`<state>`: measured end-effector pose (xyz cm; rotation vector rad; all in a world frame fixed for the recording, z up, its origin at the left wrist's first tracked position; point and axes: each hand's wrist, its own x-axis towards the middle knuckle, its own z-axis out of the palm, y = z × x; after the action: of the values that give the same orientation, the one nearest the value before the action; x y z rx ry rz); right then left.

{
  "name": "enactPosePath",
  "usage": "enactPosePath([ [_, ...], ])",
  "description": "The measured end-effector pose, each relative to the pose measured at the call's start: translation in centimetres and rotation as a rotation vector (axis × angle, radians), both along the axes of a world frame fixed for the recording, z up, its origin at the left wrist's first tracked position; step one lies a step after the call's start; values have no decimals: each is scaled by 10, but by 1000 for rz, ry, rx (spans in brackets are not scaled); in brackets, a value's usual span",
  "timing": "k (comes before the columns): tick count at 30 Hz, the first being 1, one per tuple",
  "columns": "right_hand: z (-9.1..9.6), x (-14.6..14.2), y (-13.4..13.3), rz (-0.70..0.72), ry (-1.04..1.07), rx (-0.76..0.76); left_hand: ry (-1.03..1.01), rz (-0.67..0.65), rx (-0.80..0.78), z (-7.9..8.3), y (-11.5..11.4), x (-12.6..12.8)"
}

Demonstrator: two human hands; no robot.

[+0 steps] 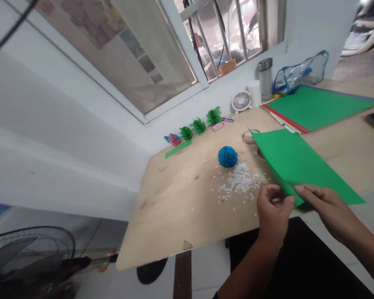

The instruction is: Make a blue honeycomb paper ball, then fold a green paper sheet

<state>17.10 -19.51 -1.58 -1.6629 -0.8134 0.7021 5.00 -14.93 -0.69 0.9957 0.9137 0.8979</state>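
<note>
A green paper sheet lies tilted over the wooden table, its near corner held at the table's front edge. My left hand pinches that near corner with fingers curled. My right hand rests on the sheet's near edge, fingers pressed together along it. A blue paper ball sits beyond the hands, with several white paper scraps scattered between it and the sheet.
Green paper ornaments and a pink one line the wall. A small white fan, a metal flask, a clear pouch and a stack of coloured sheets stand at the back right. A floor fan sits lower left.
</note>
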Motion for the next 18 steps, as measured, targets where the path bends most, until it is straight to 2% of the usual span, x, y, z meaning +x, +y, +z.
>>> enactPosePath([
  [3, 3, -2, -1, 75, 66, -31, -4, -5, -2, 0, 0, 0],
  [10, 5, -2, 0, 106, 115, -16, -16, -11, -16, -2, -1, 0],
  [18, 10, -3, -1, 132, 190, -34, 16, 5, -26, 3, -1, -1],
])
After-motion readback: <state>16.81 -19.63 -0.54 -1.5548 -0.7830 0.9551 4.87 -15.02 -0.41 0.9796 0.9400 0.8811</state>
